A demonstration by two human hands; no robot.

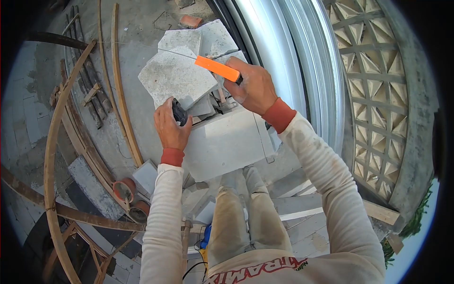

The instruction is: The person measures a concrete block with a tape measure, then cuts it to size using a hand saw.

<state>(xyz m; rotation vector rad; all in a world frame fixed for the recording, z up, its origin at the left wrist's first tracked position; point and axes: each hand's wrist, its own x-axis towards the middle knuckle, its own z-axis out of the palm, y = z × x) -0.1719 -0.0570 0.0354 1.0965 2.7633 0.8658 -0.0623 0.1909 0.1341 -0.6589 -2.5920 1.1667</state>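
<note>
My right hand (253, 86) is closed around the black end of an orange bar-shaped tool (215, 67), held over the pale stone slabs. From the tool's far end a thin dark line runs left above the stone. My left hand (171, 128) grips a black rounded object (178, 112) between thumb and fingers; its kind is hard to make out. That hand is at the lower edge of a rough, angular slab (176, 78), which lies on other pieces. Nearer my legs is a smooth rectangular slab (226, 144), with a thin wire-like line along its right side.
Shiny metal sheeting (295, 57) curves along the right, beside a patterned block wall (373, 94). Long wooden strips (118, 71) and poles lie at left. Two buckets (124, 189) stand lower left. A red brick piece (190, 21) lies beyond the slabs.
</note>
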